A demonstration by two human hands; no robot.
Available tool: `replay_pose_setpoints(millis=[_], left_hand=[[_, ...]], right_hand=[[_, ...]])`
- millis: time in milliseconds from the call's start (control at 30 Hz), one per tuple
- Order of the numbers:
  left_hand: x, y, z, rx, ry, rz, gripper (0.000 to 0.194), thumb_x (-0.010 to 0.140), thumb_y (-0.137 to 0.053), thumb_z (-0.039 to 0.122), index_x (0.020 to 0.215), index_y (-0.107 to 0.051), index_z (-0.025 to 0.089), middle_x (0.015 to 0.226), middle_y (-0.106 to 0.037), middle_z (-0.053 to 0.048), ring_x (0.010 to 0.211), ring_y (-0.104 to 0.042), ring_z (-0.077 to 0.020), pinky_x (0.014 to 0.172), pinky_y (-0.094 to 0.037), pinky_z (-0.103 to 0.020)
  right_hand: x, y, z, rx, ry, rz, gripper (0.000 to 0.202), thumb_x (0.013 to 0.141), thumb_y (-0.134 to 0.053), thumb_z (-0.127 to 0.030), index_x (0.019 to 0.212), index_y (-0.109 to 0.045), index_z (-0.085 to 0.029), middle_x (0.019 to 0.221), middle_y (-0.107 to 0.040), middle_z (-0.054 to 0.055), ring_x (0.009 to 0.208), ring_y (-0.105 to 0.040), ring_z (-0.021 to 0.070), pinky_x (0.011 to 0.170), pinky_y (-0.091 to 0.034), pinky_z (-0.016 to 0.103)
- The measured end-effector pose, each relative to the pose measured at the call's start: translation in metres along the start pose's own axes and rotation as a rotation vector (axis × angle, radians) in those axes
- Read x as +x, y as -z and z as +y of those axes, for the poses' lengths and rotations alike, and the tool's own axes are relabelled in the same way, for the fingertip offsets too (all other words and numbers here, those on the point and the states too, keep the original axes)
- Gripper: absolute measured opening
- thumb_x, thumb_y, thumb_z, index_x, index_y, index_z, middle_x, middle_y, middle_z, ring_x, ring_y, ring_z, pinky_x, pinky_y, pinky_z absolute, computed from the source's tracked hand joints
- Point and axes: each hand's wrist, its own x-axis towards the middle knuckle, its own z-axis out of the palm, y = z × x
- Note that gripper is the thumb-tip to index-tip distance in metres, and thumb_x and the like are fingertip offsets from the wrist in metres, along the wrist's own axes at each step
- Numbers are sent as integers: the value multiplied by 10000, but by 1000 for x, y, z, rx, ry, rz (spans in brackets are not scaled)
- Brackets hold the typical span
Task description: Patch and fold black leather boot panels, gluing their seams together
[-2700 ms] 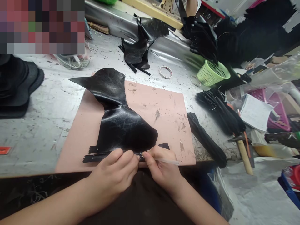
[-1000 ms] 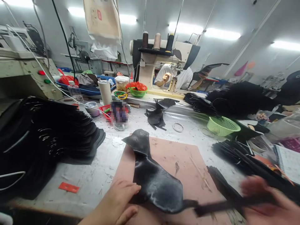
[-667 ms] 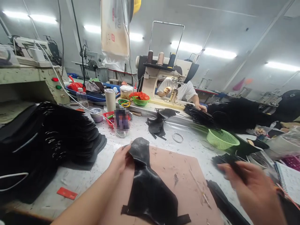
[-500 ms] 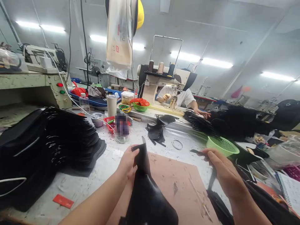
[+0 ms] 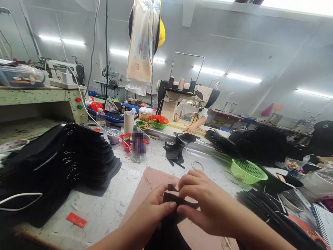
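Over the pink board (image 5: 148,182), a black leather-like piece (image 5: 168,236) hangs from my left hand (image 5: 153,210), its thumb pressed on the upper edge. My right hand (image 5: 201,199) meets it there, fingers curled round a thin black strip (image 5: 173,188) held against that edge. The fingers partly cover the strip, so how far the two pieces touch cannot be made out. The lower part of the leather piece runs out of view at the bottom.
A tall stack of black pieces (image 5: 85,163) stands at left, near a red tag (image 5: 76,219). Black scraps (image 5: 179,147), a white ring (image 5: 197,165) and a green basket (image 5: 248,172) lie beyond the board. More black strips (image 5: 260,205) are at right. A co-worker sits behind a sewing machine (image 5: 169,104).
My right hand has come in from the right with the black strip and now meets my left hand. The leather piece has gone lower and right. The co-worker's hand has moved left, off the black pile.
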Motion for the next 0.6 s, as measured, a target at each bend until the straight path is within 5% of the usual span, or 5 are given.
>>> replay_pose_setpoints(millis=[200, 400, 600], left_hand=[[-9, 5, 3, -4, 61, 251, 405, 597, -698, 495, 829, -638, 169, 704, -642, -19, 676, -576, -133, 583, -391, -208], [-6, 7, 1, 60, 87, 229, 297, 508, -774, 262, 748, -632, 159, 666, -625, 1, 590, -557, -112, 553, -365, -207], [0, 16, -3, 96, 22, 267, 292, 554, -754, 345, 652, -560, 150, 657, -595, 12, 586, -546, -99, 516, -361, -193]], right_hand=[[-5, -13, 1, 54, 20, 0, 129, 793, -534, -118, 693, -576, -189, 763, -611, 3, 727, -500, 150, 710, -360, 325], [-7, -10, -3, 73, -2, 3, 133, 803, -536, -126, 692, -573, -188, 792, -611, 1, 753, -494, 153, 710, -369, 316], [-13, -18, -3, -40, 54, 30, 113, 806, -521, -121, 733, -570, -191, 926, -619, 27, 850, -520, 177, 774, -379, 345]])
